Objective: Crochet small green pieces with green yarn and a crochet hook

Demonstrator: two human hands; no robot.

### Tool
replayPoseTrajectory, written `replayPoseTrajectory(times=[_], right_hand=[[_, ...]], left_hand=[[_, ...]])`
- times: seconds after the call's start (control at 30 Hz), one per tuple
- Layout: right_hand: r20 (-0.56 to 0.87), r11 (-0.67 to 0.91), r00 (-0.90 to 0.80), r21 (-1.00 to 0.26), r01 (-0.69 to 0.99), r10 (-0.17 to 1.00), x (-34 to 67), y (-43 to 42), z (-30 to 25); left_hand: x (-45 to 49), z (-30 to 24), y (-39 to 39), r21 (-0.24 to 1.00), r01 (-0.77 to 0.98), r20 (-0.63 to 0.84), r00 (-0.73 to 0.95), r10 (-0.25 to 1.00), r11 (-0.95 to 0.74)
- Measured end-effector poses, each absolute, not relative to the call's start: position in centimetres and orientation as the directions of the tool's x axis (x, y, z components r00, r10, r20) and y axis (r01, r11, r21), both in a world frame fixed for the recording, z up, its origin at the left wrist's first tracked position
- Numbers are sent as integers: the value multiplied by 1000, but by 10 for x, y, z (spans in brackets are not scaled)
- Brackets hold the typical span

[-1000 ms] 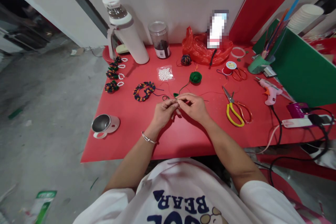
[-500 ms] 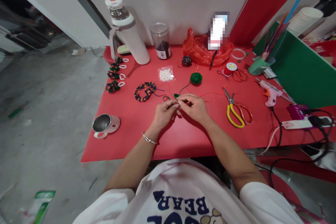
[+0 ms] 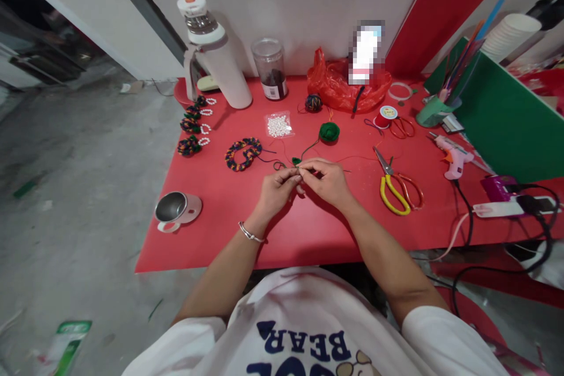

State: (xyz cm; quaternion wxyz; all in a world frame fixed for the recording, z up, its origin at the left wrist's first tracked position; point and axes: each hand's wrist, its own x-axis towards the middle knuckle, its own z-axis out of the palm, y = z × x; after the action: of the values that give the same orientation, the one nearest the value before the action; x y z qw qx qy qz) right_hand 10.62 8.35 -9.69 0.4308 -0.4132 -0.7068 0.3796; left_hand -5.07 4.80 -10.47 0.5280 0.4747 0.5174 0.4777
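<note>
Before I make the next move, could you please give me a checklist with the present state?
Left hand and right hand together at the small green piece: ok.
Firm grip on it: cannot tell, the fingers hide the spot.
Green yarn ball just beyond the hands: ok.
Scissors apart from the hands: ok.
Red thread clear of the scissors: cannot tell, it runs very near them.

On the counter [image 3: 304,235], a yarn ball [image 3: 329,133] lies just beyond the hands [image 3: 277,189], with a bead packet [image 3: 278,125] to its left and a bag [image 3: 328,82] behind it at the far side. A yarn loop [image 3: 254,144] lies left of the hands; a mug [image 3: 185,210] sits at the near left. A bottle [image 3: 224,64] stands far left, a jar [image 3: 272,78] to its right. Scissors [image 3: 387,171] lie right of the hands, a glue gun [image 3: 456,160] farther right.
</note>
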Motion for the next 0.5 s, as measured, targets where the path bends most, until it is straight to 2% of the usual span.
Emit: replayPoseTrajectory(times=[0.5], right_hand=[[273,346,-308,-913,216,911,106,87,-104]], left_hand=[[-50,-103,46,991,-50,-120,25,992,121]])
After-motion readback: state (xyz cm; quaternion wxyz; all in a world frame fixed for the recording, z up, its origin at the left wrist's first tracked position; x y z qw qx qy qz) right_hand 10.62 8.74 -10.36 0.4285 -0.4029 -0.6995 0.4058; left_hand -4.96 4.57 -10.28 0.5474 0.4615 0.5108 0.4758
